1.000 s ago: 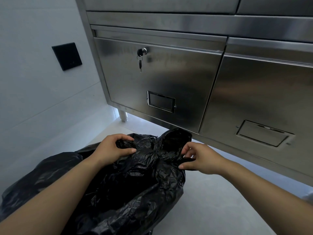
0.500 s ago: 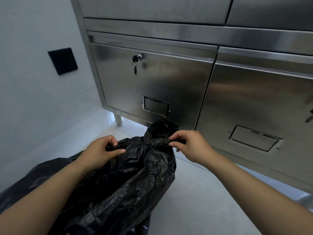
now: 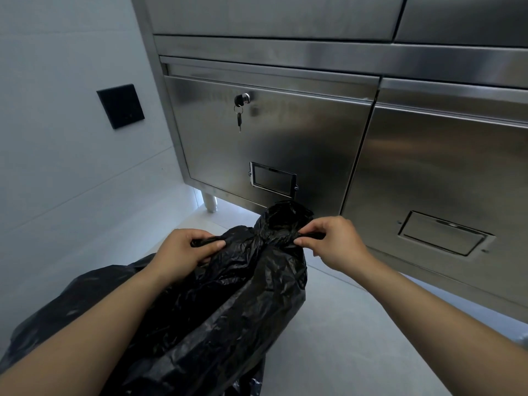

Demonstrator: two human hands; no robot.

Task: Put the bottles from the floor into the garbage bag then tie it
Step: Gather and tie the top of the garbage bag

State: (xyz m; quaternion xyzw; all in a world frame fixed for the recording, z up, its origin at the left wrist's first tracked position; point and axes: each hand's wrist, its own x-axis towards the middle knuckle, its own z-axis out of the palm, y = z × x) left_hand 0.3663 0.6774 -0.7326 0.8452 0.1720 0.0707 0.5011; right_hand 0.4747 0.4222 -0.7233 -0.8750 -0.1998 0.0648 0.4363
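A crumpled black garbage bag [image 3: 228, 304] lies on the grey floor below me, its neck gathered and bunched near the steel cabinet. My left hand [image 3: 183, 252] is closed on a twisted strip of the bag's plastic at the left of the neck. My right hand [image 3: 334, 242] pinches another strip at the right of the neck between thumb and fingers. The two strips are stretched apart, and a puff of plastic sticks up between them. No bottles are in sight; what the bag holds is hidden.
A stainless steel cabinet [image 3: 285, 132] stands close ahead, with a key [image 3: 239, 117] hanging in its lock and a round foot [image 3: 210, 202]. A white wall with a black panel [image 3: 120, 106] is on the left. Grey floor [image 3: 343, 324] lies to the right of the bag.
Both hands have risen and spread slightly apart, each holding a strip of the bag. The neck has drawn tighter and narrower, and the view has tilted a little.
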